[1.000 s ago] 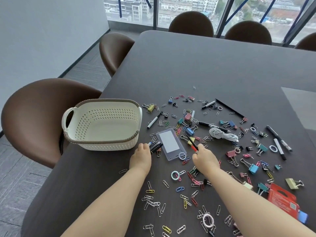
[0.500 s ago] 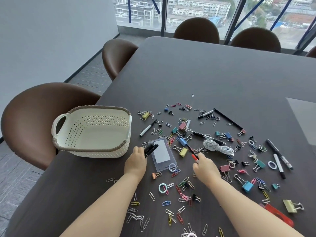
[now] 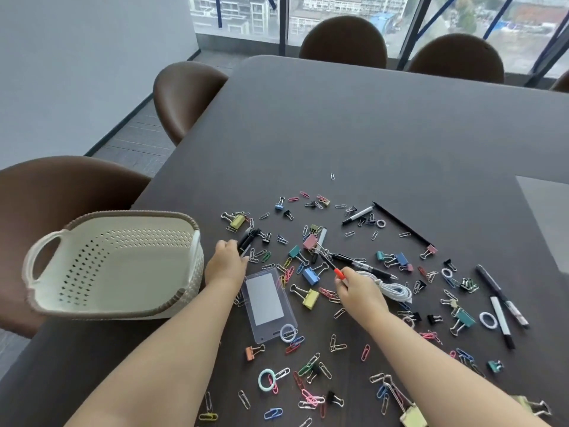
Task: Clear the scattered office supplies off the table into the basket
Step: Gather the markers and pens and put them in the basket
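Red-ended pen (image 3: 329,265) pts up-left, diag.

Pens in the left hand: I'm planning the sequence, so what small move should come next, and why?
Probably swing the left hand over the rim of the basket and let the pens drop. Its grip holds several dark pens, the basket stands right beside it and looks empty; the right hand pinches just one red-tipped pen.

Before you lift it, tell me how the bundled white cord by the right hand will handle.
The white cord is bundled in loose loops, so it will probably sag and flop rather than lift stiffly. It looks thin, so it is likely light. A binder clip lies right beside it, so a loop may snag and drag it.
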### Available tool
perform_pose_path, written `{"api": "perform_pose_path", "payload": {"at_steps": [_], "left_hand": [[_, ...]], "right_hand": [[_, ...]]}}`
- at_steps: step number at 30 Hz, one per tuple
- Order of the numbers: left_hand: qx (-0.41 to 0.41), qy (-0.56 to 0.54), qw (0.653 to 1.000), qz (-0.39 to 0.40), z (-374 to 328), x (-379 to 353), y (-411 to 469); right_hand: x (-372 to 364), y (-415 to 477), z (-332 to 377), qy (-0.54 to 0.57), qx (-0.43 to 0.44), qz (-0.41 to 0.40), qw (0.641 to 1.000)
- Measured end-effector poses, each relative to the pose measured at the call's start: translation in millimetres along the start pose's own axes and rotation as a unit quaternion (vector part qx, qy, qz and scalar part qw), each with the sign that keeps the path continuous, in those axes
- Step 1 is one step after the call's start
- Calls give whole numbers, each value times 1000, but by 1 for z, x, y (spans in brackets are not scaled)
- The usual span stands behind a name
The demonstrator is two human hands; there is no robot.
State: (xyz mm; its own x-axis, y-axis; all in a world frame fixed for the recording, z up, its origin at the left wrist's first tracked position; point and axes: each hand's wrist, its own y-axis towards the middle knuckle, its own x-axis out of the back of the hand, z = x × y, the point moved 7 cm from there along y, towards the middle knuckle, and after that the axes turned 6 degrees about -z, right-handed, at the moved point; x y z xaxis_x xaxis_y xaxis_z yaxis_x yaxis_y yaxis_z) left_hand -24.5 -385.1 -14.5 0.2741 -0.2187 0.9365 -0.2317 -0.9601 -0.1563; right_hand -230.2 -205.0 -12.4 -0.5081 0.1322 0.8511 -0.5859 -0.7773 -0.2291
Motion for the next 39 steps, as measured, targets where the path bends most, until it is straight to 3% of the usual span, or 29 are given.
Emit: {"api": "perform_pose_path", "payload": {"at_steps": [4, 8, 11, 14, 18, 22, 26, 33, 36, 39], "left_hand": [[-23, 39, 999, -10, -6, -7, 9], [-74, 60, 995, -22, -23, -4, 10], [-108, -14, 993, -35, -45, -1, 7], [-124, -109, 986, 0, -74, -9, 5], [-147, -139, 978, 49, -114, -22, 1], [-156, -160, 971, 89, -149, -37, -4], [-134, -96, 985, 52, -168, -44, 1], [-99, 60, 991, 74, -163, -57, 17], [-111, 59, 990, 68, -170, -52, 22], [-125, -26, 990, 60, -185, -47, 27]], "right_hand": [[18, 22, 4, 0, 28, -59, 998], [39, 48, -6, -13, -9, -110, 994], [37, 64, -24, -94, -54, -36, 993], [29, 67, -38, -145, -70, 23, 987], [28, 63, -42, -155, -43, 27, 987], [39, 57, -48, -106, -10, -35, 994], [57, 57, -58, -67, -20, -71, 995], [65, 76, -74, 31, -52, -64, 996], [65, 88, -78, 15, -68, -62, 996], [72, 100, -83, -40, -66, -75, 994]]}}
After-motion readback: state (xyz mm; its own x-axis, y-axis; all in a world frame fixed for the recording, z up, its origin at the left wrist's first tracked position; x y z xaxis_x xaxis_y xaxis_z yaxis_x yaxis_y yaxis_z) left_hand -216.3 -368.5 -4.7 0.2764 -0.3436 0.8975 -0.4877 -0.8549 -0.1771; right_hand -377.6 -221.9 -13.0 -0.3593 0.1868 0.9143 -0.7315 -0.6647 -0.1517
